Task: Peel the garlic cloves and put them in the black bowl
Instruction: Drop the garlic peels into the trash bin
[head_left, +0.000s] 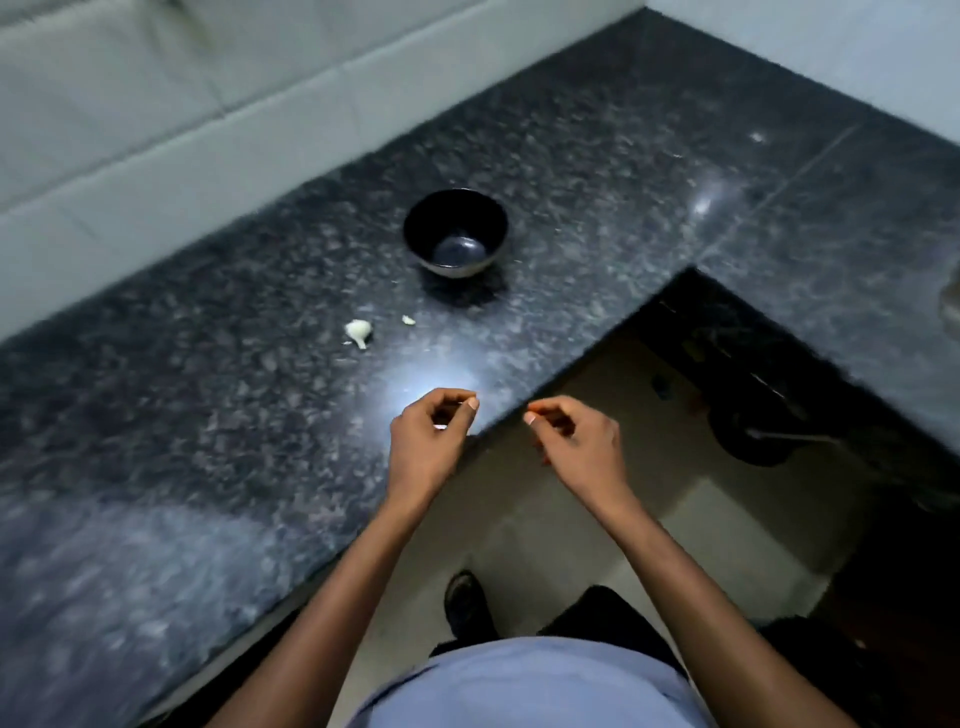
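Note:
The black bowl (418, 228) stands on the dark granite counter, and its inside looks empty. A pale garlic piece (358, 331) with a short stalk lies on the counter in front of the bowl to its left, and a small white scrap (408, 320) lies beside it. My left hand (434, 441) hovers over the counter's front edge, fingers curled round a small pale bit that looks like a garlic clove. My right hand (579, 441) hangs just off the edge beside it, thumb and fingers curled together with nothing visible between them. The two hands are a little apart.
The granite counter (208, 415) is L-shaped and wraps round to the right, with a white tiled wall (156, 130) behind. Below the inner corner lie a tiled floor, my shoe (467, 603) and some dark objects under the right counter.

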